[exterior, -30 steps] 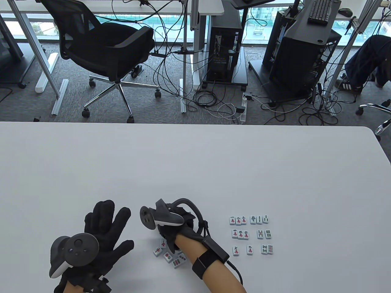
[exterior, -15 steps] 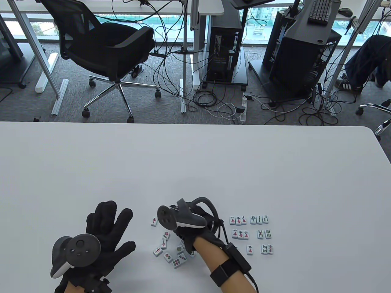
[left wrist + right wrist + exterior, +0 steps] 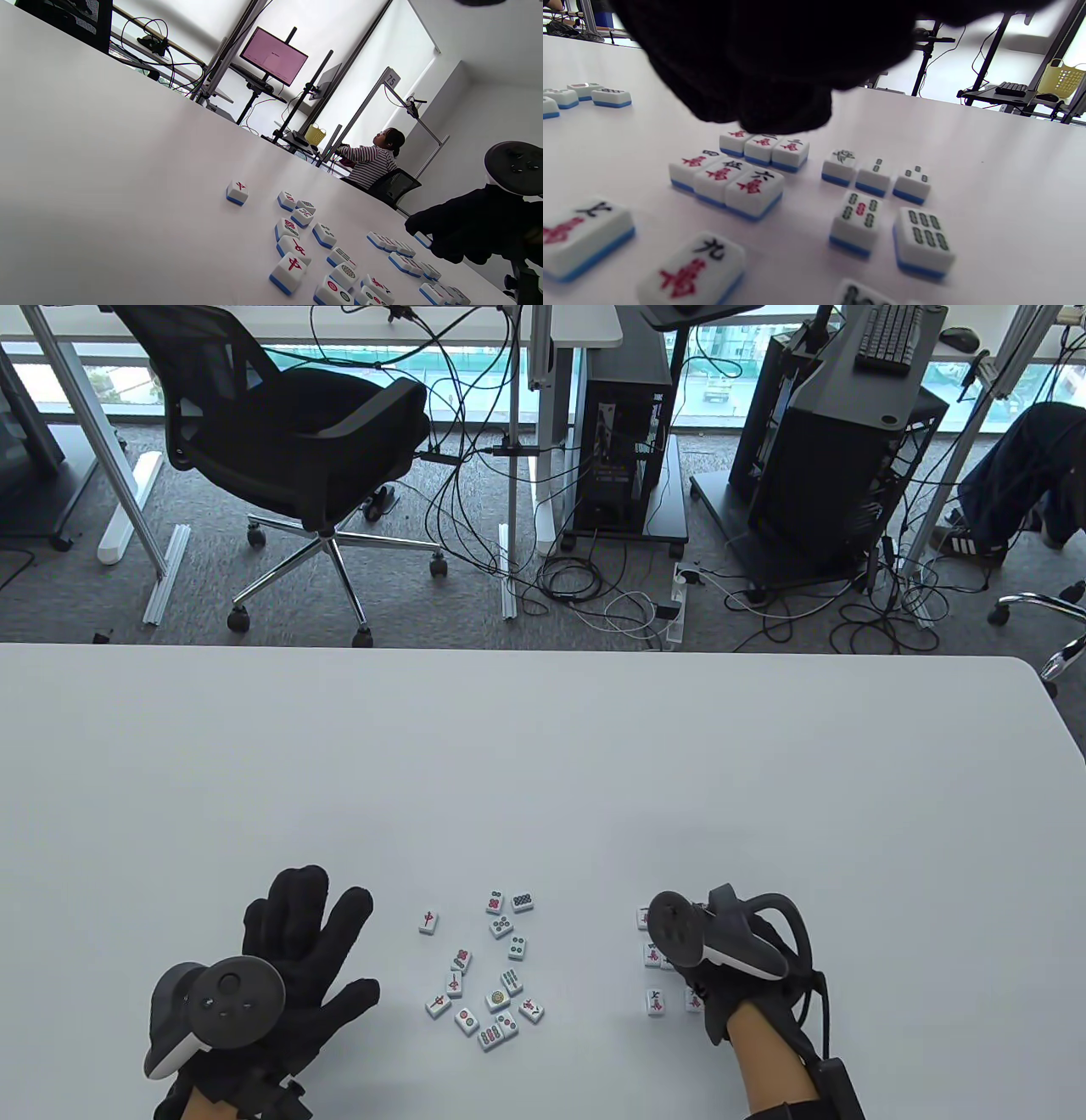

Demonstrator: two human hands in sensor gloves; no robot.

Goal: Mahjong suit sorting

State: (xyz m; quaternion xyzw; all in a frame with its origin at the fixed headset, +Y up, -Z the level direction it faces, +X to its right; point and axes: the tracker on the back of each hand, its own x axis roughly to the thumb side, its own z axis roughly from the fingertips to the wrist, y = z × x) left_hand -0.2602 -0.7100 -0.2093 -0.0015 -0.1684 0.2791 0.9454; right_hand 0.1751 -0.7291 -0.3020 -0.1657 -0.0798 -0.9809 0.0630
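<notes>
Loose mahjong tiles lie face up in a scatter at the table's front middle, also in the left wrist view. Sorted rows of character tiles and bamboo tiles lie to their right. My right hand hovers over the sorted rows and covers most of them in the table view. Its curled fingers hang just above the far character row; what they hold is hidden. My left hand rests flat on the table with fingers spread, left of the loose tiles, holding nothing.
One red-marked tile lies apart at the left of the scatter. The white table stretches bare beyond the tiles. Its far edge has an office chair and cabling on the floor behind it.
My right hand has moved from over the loose tiles rightward to above the sorted rows, uncovering the scatter. My left hand has stayed in place.
</notes>
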